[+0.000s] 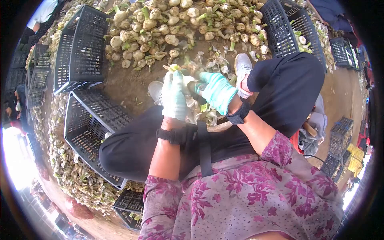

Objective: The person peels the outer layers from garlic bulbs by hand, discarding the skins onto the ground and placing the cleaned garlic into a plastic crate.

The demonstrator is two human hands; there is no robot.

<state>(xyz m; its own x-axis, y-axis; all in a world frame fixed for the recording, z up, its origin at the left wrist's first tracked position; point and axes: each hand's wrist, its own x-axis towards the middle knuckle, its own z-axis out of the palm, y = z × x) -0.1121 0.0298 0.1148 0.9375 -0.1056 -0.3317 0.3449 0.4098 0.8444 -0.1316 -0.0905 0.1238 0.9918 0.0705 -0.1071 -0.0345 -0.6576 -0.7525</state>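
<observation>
My left hand [175,96], in a pale knitted glove, is closed in front of my lap with its fingers wrapped round a garlic bulb. A yellow-green stub of the garlic [173,67] pokes out above the fingertips; most of the bulb is hidden. Close beside it, my right hand [218,91], in a turquoise striped glove, has its fingers curled inward. Motion blurs the space between the hands, and what the right fingers grip cannot be made out. Loose papery skins [195,110] lie on the ground just below the hands.
A large heap of garlic bulbs [160,30] lies ahead. Black plastic crates stand left [82,50], lower left [94,120] and right [294,28]. My shoes [243,68] rest between heap and lap. Dry peelings [64,156] cover the ground at left.
</observation>
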